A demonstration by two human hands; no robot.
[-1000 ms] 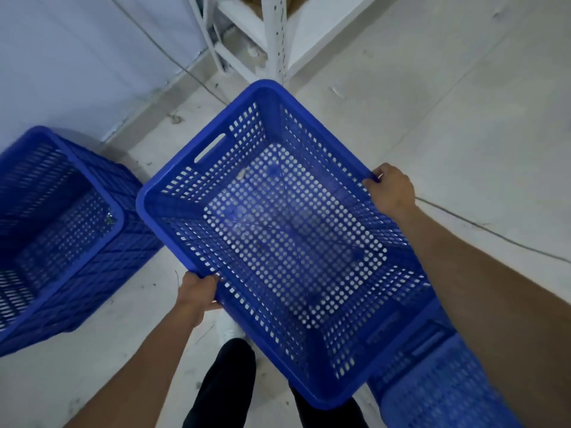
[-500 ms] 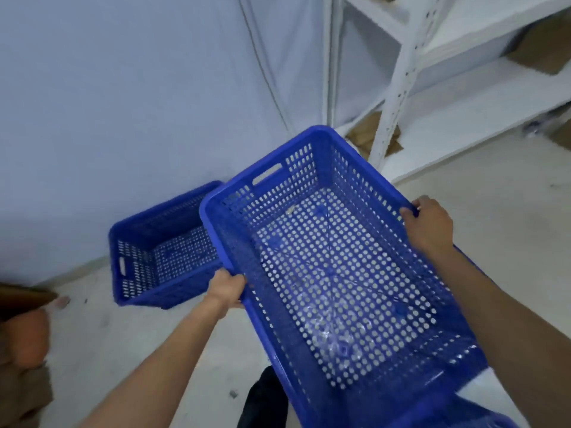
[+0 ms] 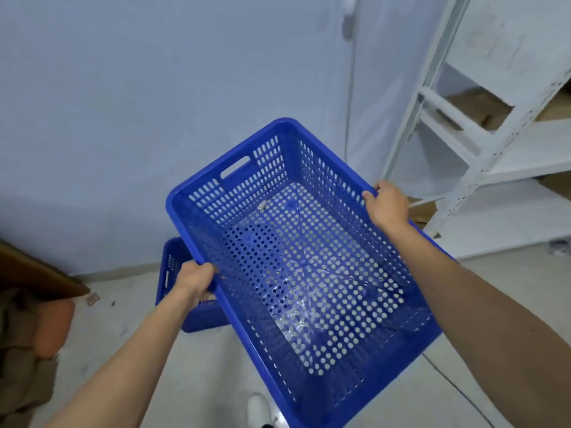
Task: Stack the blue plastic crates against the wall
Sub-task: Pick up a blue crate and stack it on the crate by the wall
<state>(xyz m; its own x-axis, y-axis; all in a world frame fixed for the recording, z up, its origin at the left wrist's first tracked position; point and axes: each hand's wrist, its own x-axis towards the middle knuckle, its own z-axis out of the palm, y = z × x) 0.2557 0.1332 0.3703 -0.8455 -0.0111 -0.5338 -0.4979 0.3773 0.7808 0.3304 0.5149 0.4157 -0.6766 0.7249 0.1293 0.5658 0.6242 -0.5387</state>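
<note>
Crate (image 3: 309,273) in hand dominated the head view: a blue perforated plastic one, carried open side up and tilted, its handle-slot end farthest from the person. The left hand (image 3: 194,281) was closed over the near-left rim, and the right hand (image 3: 386,206) was wrapped round the opposite long rim, further along toward the far end. Below and beyond the left grip, a second blue crate (image 3: 173,273) sat on the floor (image 3: 200,366) at the foot of the wall (image 3: 154,103), mostly hidden behind the carried one. Past the right grip stood white shelving (image 3: 463,143).

Against the picture from a second earlier, the view had lifted from the floor to the wall, and the resting crate had shifted from off to the left to almost directly under the load. That suggested the carry was nearly finished, with lowering and nesting yet to come. Whether the two crates were squared up could not be judged, since the lower one was largely covered.
</note>
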